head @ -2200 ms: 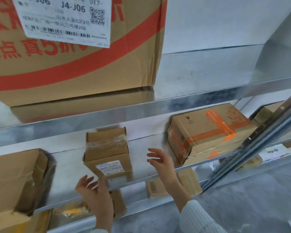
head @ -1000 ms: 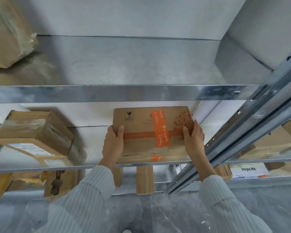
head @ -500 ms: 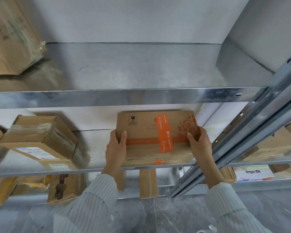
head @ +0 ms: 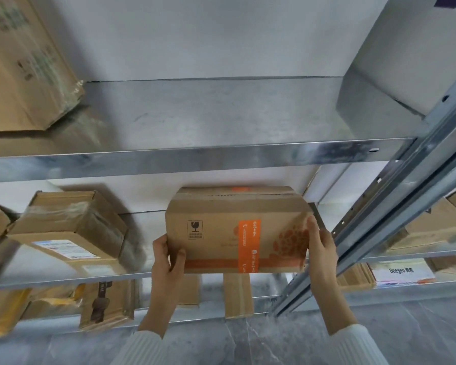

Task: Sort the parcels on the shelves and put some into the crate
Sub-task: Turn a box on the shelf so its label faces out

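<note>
- readable print first: "ueeyeo" on a white label (head: 403,272) at lower right of the frame, on the next bay's shelf; rest of it too small to read.
- black fragile-glass mark on the left of the parcel (head: 237,233), orange tape band running down its face, orange floral print at its right end; white writing on the tape too fine to read.
- parcel at centre frame, front edge tipped up off the middle shelf (head: 63,279), printed face turned toward the camera, long axis running left to right.
- left hand (head: 167,262) clamped on the lower left corner, thumb on the front face.
- right hand (head: 320,248) gripping the right end, fingers flat along the edge.
- plain corrugated cardboard, rectangular, clear tape across the top seam.
- left of centre, a smaller box (head: 69,227) wrapped in glossy clear film, white shipping label on its front, text blurred.
- upper left, a large brown carton (head: 24,61) on the upper shelf (head: 221,154), printing smeared.
- galvanised metal shelves, shiny and reflective; perforated steel upright (head: 379,219) slanting across the right side.
- more cardboard parcels on the bottom shelf, grey marbled floor below.
</note>
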`<state>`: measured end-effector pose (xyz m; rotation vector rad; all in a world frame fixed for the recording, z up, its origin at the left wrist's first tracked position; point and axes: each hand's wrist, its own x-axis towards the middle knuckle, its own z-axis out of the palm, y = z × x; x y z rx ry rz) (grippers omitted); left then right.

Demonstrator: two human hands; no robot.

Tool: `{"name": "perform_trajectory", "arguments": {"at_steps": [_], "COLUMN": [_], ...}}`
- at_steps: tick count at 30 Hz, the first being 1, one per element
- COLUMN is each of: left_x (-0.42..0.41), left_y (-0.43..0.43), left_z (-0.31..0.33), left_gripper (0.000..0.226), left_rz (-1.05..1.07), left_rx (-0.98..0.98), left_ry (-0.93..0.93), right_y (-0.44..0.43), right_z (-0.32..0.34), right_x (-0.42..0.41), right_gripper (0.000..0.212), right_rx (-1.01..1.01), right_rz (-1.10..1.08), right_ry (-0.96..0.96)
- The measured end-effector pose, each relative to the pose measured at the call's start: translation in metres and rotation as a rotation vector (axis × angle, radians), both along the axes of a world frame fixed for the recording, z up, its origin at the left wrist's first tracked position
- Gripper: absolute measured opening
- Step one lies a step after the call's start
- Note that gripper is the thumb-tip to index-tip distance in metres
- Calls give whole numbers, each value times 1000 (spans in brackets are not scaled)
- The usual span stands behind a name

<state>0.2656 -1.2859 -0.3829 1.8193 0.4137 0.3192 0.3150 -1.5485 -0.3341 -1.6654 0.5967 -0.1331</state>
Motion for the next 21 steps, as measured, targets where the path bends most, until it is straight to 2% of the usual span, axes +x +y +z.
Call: {"name": "perform_trajectory", "arguments": {"at_steps": [3, 6, 10, 12, 14, 16, 19, 21], "left_x": [-6, -9, -9, 4, 22, 31, 44, 64], "left_y": [0, 3, 4, 11, 24, 31, 35, 34], "left_z": [-13, -26, -17, -19, -24, -18, 8, 27], "left_gripper": [28, 29, 28, 11, 26, 36, 29, 33], "left_rz": [12, 51, 10, 53, 120, 152, 192, 171], "left_rx": [36, -43, -165, -172, -155, -219, -300, -214], "left_ry": [19, 128, 130, 174, 279, 262, 202, 209], "right_y": [4, 8, 8, 5, 1, -5, -13, -16], "right_z": [-11, -27, -31, -30, -30, -30, -19, -10], "right_x": [4, 5, 9, 14, 20, 24, 35, 48], "right_gripper": [54, 60, 53, 48, 50, 56, 55, 55], "right_rx": [-11, 0, 3, 5, 11, 59, 49, 14], "right_rz": [37, 78, 81, 98, 128, 163, 198, 214], "right_ry": [60, 132, 133, 134, 150, 162, 114, 110]}}
